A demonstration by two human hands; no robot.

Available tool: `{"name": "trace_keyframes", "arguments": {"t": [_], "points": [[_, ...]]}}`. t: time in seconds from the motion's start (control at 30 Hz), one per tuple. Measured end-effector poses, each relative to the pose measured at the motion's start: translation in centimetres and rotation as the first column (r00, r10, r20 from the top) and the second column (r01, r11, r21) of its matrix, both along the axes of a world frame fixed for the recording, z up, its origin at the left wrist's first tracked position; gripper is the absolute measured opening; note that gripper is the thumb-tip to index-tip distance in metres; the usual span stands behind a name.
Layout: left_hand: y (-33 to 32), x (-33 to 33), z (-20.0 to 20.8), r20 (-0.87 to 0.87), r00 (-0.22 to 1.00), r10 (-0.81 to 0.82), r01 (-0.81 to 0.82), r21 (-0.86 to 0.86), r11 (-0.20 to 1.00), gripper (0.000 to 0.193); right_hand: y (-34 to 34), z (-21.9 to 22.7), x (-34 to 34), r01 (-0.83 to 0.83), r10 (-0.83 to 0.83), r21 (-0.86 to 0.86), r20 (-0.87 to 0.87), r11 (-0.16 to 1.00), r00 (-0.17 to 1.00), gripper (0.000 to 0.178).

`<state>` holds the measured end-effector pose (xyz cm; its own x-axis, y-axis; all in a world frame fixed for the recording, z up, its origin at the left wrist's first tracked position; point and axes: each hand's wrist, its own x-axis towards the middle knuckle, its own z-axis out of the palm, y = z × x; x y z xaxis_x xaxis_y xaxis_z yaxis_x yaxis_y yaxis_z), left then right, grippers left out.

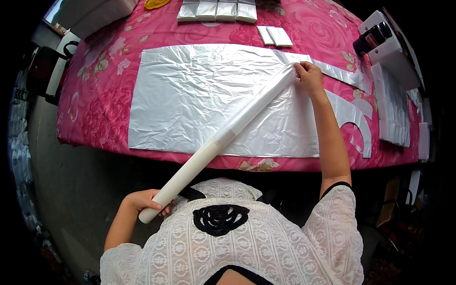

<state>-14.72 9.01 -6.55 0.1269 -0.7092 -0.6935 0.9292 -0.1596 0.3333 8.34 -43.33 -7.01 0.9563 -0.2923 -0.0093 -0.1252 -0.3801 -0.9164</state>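
A long white tube [185, 173] slants from my lap up over the table. Its upper part is covered by a translucent plastic sleeve [256, 107]. My left hand [148, 201] is wrapped round the tube's bare lower end, off the table's near edge. My right hand [308, 76] is closed in a pinch on the gathered end of the sleeve at the tube's far tip. Under the tube lies a wide, creased, silvery-white plastic sheet [166, 99], flat on the table. Curved strap-like strips [358, 123] run out from its right side.
A pink floral cloth [99, 114] covers the table. Stacks of folded packets [216, 10] and two small white packets [275, 36] lie at the back. To the right are a dark jar [373, 39] on a white box and a pile of plastic bags [392, 107]. White boxes [95, 16] stand back left.
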Motion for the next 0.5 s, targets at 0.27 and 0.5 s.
{"name": "trace_keyframes", "arguments": {"t": [0.27,0.5], "points": [[3.4,5.5,2.9,0.304,0.872,-0.384,0.340,0.189,0.921,0.046,-3.6,-1.6,0.3,-0.014,0.010,0.047,0.082,0.999,0.997,0.020],[-9.2,14.6,8.4,0.635,0.003,-0.772,0.140,0.764,0.629,0.045,5.0,-0.3,1.3,-0.239,0.237,0.044,0.039,0.970,0.971,0.017]]}}
